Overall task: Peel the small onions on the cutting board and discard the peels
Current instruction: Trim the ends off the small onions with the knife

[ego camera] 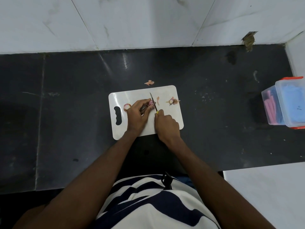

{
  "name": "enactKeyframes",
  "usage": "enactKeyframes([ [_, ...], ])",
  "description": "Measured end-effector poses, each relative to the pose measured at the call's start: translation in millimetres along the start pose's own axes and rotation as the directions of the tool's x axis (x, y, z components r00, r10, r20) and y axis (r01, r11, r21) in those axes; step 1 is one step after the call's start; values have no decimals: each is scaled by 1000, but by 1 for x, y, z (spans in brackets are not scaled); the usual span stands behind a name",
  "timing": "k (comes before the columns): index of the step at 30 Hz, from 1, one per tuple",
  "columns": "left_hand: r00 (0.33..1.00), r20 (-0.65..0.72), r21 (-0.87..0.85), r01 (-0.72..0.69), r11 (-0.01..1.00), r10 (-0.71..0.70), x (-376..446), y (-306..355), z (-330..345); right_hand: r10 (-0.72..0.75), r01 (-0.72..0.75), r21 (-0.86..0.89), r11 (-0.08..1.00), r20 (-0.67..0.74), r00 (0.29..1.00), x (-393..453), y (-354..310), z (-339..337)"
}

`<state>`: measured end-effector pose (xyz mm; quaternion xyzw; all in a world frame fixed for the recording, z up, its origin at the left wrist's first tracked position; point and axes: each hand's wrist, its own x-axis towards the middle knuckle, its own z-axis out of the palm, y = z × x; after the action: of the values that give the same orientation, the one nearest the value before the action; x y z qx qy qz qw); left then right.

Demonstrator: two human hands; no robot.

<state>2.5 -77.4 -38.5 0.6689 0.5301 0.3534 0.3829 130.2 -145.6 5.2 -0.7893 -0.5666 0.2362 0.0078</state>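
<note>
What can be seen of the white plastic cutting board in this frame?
The white plastic cutting board is a flat rounded rectangle with a wavy cut-out handle slot at its left end. It lies slightly skewed on the dark stone counter. On it, the left hand holds a small pinkish onion while the right hand grips a thin knife against it. A peel heap sits near its right edge, a loose peel near the slot.

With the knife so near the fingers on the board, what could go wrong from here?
1. The knife blade lies right against the small onion that the left hand holds; a slip could cut the fingertips.
2. One peel already lies off the cutting board on the dark counter; it may be missed when discarding.
3. The right hand holds the knife far back, so control may be weak.
</note>
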Motion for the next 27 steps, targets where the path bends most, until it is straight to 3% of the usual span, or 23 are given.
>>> enactKeyframes([
  [9, 1000, 11, -29, 12, 1000, -12, 1, 1, -1, 31, -31, 4, 1000, -25, 999, 11, -6, -4],
  [27, 999, -22, -14, 24, 1000, -24, 3, -1, 1, -1, 1, 1, 1000, 52, 999, 27, -2, -5],
])
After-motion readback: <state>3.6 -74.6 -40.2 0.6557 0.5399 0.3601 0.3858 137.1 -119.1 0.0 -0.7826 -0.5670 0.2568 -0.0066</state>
